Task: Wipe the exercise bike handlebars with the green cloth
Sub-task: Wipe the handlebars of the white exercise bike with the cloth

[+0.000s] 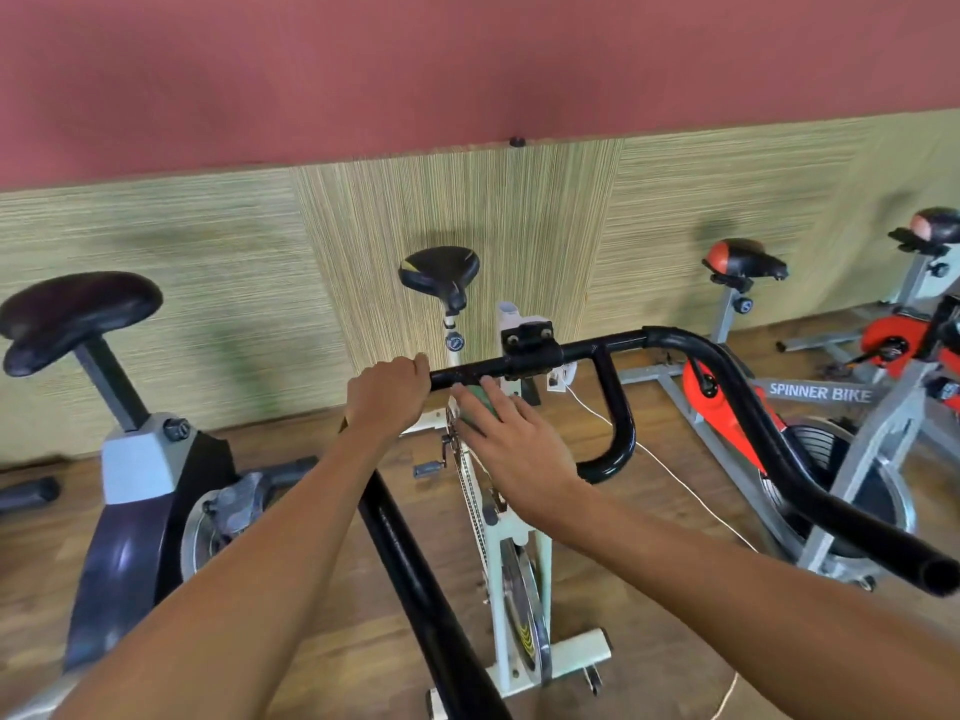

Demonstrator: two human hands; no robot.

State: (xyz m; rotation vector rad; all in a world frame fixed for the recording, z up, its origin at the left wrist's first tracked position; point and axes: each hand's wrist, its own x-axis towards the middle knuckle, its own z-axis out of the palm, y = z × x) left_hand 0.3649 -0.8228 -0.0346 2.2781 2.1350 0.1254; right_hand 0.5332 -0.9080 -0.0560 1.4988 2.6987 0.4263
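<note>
We note the black, glossy handlebars [571, 350]: the crossbar runs left to right, and its long side arms reach back toward us. The left hand [387, 397] grips the crossbar's left end. The right hand [511, 444] lies nearly straight-fingered over the green cloth [480, 400] — mostly hidden, just under the crossbar.

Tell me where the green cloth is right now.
In the head view, near centre, the green cloth sits under the right hand, against the handlebars, beside the left hand.
</note>
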